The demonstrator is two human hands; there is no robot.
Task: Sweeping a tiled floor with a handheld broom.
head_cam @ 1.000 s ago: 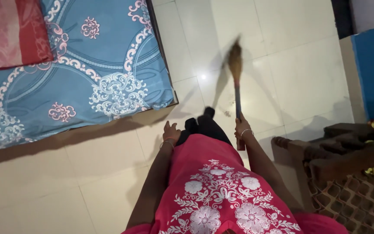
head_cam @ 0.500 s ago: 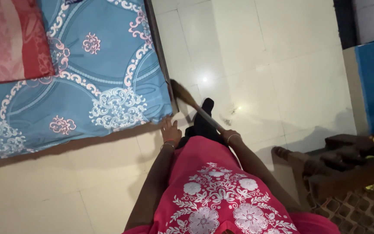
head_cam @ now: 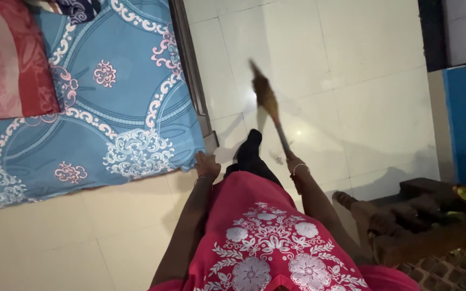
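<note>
Her right hand clenches the broom angled over the far tiles, while the empty, loose left hand near the bedspread risks the bristles snagging its hem.

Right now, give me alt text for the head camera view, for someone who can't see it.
Seen from above, a person in a pink embroidered top holds a broom in the right hand, its bristles on the pale tiled floor. The left hand hangs beside a bed's blue patterned sheet.

No packages, labels, signs or screens visible.
</note>
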